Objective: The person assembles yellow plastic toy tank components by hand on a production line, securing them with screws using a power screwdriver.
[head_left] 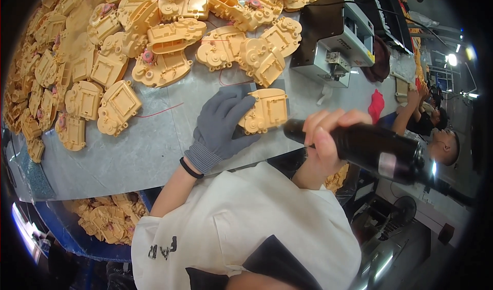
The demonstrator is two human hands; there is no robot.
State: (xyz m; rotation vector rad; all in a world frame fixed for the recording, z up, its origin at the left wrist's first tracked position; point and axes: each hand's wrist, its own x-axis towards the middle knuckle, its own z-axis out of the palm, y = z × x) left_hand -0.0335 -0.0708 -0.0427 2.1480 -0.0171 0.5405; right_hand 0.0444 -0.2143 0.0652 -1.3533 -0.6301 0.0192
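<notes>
My left hand, in a grey knitted glove, is closed on a pale yellow plastic housing near the table's front edge. Fingers and thumb grip the housing's left side, and its boxy recess faces up. My bare right hand is wrapped round a black electric screwdriver, held nearly level with its nose pointing left. That nose is close to the housing's right edge; whether they touch I cannot tell. A dark block shows partly behind the glove and housing.
Many similar housings are heaped across the table's left and far side, some with thin red wires. A metal box-shaped machine stands at the far right, with a pink cloth beyond. Below the table, a blue bin holds more housings. Another person sits at the right.
</notes>
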